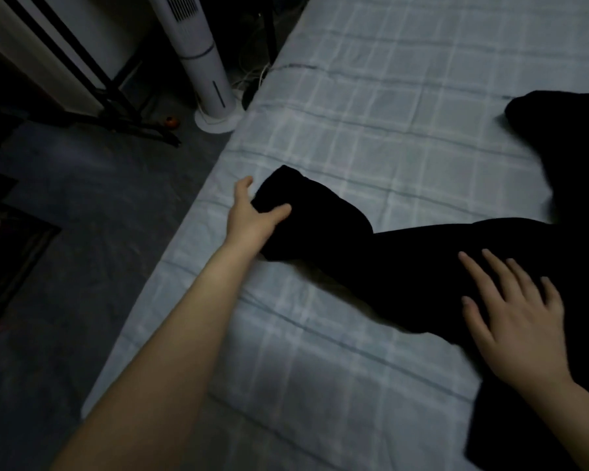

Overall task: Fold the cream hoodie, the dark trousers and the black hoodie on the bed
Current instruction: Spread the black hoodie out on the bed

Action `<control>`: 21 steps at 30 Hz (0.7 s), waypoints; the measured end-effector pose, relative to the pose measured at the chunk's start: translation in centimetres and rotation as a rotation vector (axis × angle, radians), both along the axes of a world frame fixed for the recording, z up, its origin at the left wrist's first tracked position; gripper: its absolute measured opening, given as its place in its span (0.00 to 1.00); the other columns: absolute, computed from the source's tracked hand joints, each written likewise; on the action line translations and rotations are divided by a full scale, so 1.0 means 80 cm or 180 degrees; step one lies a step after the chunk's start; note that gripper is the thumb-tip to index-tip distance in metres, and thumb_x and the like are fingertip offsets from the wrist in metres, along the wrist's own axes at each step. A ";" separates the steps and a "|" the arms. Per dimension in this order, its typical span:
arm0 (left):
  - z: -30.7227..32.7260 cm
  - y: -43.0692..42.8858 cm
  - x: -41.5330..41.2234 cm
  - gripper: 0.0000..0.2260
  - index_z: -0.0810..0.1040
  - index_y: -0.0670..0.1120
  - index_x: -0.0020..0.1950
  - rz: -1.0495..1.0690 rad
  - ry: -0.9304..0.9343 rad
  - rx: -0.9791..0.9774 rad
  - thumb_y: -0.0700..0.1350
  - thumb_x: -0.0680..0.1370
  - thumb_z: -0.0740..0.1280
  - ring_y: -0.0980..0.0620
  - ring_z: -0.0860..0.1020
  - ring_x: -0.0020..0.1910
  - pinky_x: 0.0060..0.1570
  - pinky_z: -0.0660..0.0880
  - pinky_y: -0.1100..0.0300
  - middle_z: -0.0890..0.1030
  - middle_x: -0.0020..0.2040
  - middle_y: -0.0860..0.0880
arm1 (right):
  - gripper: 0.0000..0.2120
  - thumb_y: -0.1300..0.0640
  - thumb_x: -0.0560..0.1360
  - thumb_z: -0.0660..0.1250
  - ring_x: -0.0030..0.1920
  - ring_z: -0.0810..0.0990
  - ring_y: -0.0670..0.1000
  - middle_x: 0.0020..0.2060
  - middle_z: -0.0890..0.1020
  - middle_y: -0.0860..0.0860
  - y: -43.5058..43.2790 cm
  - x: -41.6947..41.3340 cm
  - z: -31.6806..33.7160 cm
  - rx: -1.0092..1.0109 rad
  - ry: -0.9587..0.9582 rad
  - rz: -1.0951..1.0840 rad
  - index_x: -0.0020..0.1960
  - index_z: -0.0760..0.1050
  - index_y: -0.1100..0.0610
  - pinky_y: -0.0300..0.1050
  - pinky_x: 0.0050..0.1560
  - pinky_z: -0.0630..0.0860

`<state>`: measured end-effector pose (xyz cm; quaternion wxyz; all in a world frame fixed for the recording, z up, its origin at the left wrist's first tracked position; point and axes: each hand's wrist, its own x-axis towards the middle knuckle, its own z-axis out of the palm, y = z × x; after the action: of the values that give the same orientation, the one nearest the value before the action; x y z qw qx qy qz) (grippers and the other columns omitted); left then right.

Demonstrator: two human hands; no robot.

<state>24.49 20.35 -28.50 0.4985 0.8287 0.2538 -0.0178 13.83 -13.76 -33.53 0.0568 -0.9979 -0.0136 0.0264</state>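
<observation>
Gripping the cuff end of a long black sleeve (320, 212), the left hand (252, 220) is curling its thumb over the top and its fingers round the far side, right by the edge of the bed (371, 107). The right hand (521, 321) is lying flat with fingers spread, pressing down on the black cloth nearer the body of the garment. By its shape this is looking like the black hoodie (585, 164), sprawling across the checked sheet towards the right and running out of frame, though in this dim light I'm not ruling out the trousers. So the sleeve fold is the step in hand, I'd say. Next, the left hand is going to need to lift that cuff and carry it across towards the right hand, which is acting as the anchor. The cream hoodie and dark trousers are not showing anywhere here.
</observation>
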 end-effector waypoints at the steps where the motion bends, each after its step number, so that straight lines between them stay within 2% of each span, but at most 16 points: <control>1: 0.005 -0.001 0.002 0.31 0.65 0.46 0.75 -0.0186 -0.0156 -0.0083 0.39 0.75 0.73 0.42 0.75 0.64 0.64 0.73 0.56 0.74 0.67 0.40 | 0.30 0.43 0.77 0.50 0.72 0.68 0.63 0.74 0.70 0.57 0.003 0.000 0.004 0.0038 0.0040 -0.0022 0.77 0.64 0.49 0.66 0.70 0.59; 4: 0.041 0.024 -0.001 0.26 0.72 0.41 0.69 -0.0383 -0.1162 0.0122 0.29 0.72 0.69 0.47 0.76 0.64 0.61 0.72 0.66 0.77 0.63 0.45 | 0.30 0.41 0.77 0.49 0.73 0.66 0.64 0.75 0.68 0.57 0.009 -0.001 0.022 0.0215 0.0179 -0.0123 0.78 0.63 0.46 0.68 0.71 0.56; 6: 0.061 0.064 -0.009 0.25 0.73 0.45 0.65 -0.0046 -0.1669 0.0128 0.31 0.70 0.69 0.50 0.76 0.64 0.65 0.73 0.58 0.77 0.62 0.48 | 0.30 0.40 0.77 0.48 0.74 0.64 0.66 0.75 0.67 0.59 0.021 0.000 0.034 0.0269 0.0174 -0.0145 0.78 0.61 0.44 0.70 0.70 0.56; 7: 0.066 0.086 -0.017 0.25 0.73 0.48 0.65 0.0243 -0.1721 0.0048 0.33 0.69 0.69 0.50 0.77 0.64 0.67 0.73 0.53 0.78 0.63 0.47 | 0.30 0.39 0.77 0.48 0.74 0.63 0.67 0.75 0.66 0.60 0.031 0.003 0.040 0.0258 0.0189 -0.0082 0.78 0.61 0.44 0.70 0.70 0.56; 9: 0.061 0.123 -0.040 0.26 0.72 0.46 0.66 0.0670 -0.1532 0.0034 0.31 0.70 0.69 0.47 0.76 0.66 0.68 0.72 0.48 0.77 0.66 0.43 | 0.31 0.39 0.77 0.48 0.75 0.62 0.67 0.76 0.65 0.61 0.061 0.014 0.050 0.0236 0.0256 0.0275 0.79 0.60 0.44 0.71 0.71 0.55; 11: 0.040 0.144 -0.069 0.28 0.70 0.42 0.69 0.0805 -0.1001 0.0298 0.28 0.70 0.69 0.46 0.75 0.64 0.67 0.72 0.52 0.75 0.67 0.41 | 0.31 0.39 0.77 0.47 0.76 0.61 0.65 0.77 0.64 0.59 0.093 0.028 0.056 0.0328 0.0294 0.0577 0.79 0.58 0.43 0.70 0.72 0.54; 13: 0.014 0.160 -0.092 0.27 0.71 0.40 0.69 0.1066 -0.0322 0.0097 0.25 0.71 0.67 0.47 0.77 0.54 0.52 0.76 0.62 0.76 0.64 0.39 | 0.30 0.38 0.78 0.45 0.77 0.58 0.63 0.78 0.62 0.56 0.122 0.044 0.057 0.0520 0.0302 0.0703 0.80 0.55 0.41 0.68 0.74 0.53; 14: 0.005 0.164 -0.100 0.24 0.73 0.39 0.67 0.1183 0.0026 -0.0145 0.26 0.72 0.66 0.48 0.77 0.48 0.44 0.76 0.63 0.77 0.61 0.37 | 0.30 0.38 0.78 0.44 0.78 0.57 0.62 0.78 0.61 0.55 0.135 0.052 0.053 0.0586 0.0303 0.0785 0.80 0.53 0.40 0.66 0.74 0.52; 15: -0.002 0.168 -0.106 0.19 0.74 0.38 0.65 0.1251 0.0319 -0.0228 0.28 0.74 0.66 0.49 0.78 0.43 0.42 0.75 0.61 0.77 0.58 0.35 | 0.30 0.38 0.78 0.42 0.78 0.56 0.61 0.79 0.60 0.53 0.147 0.059 0.047 0.0602 0.0317 0.0899 0.80 0.52 0.39 0.65 0.75 0.52; 16: -0.003 0.169 -0.110 0.16 0.75 0.39 0.64 0.1203 0.0513 0.0072 0.32 0.76 0.66 0.47 0.79 0.45 0.46 0.75 0.57 0.77 0.59 0.35 | 0.30 0.37 0.78 0.40 0.79 0.55 0.59 0.79 0.59 0.52 0.158 0.066 0.040 0.0563 0.0354 0.1035 0.80 0.50 0.39 0.64 0.76 0.51; 18: 0.002 0.160 -0.109 0.20 0.73 0.40 0.69 0.0729 0.0425 0.1413 0.39 0.77 0.67 0.41 0.75 0.62 0.63 0.69 0.52 0.73 0.66 0.36 | 0.31 0.37 0.77 0.37 0.79 0.54 0.57 0.80 0.57 0.49 0.173 0.077 0.024 0.0366 0.0472 0.1256 0.80 0.48 0.38 0.63 0.76 0.49; 19: 0.003 0.147 -0.107 0.21 0.72 0.40 0.70 0.0261 0.0046 0.2052 0.40 0.77 0.67 0.39 0.72 0.66 0.68 0.65 0.52 0.72 0.68 0.36 | 0.31 0.37 0.76 0.35 0.80 0.53 0.56 0.80 0.57 0.47 0.177 0.080 0.016 0.0265 0.0516 0.1310 0.80 0.47 0.37 0.64 0.76 0.49; 21: 0.002 0.103 -0.099 0.20 0.74 0.39 0.69 -0.0811 -0.0623 0.2434 0.41 0.78 0.65 0.38 0.71 0.68 0.70 0.64 0.48 0.73 0.69 0.38 | 0.31 0.37 0.77 0.35 0.79 0.54 0.56 0.79 0.58 0.46 0.181 0.080 0.001 0.0177 0.0513 0.1357 0.79 0.49 0.37 0.65 0.76 0.49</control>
<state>16.56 28.62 -28.31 0.1704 0.9767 0.0889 0.0950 20.22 0.74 -33.41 0.0783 -0.9652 -0.2202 0.1171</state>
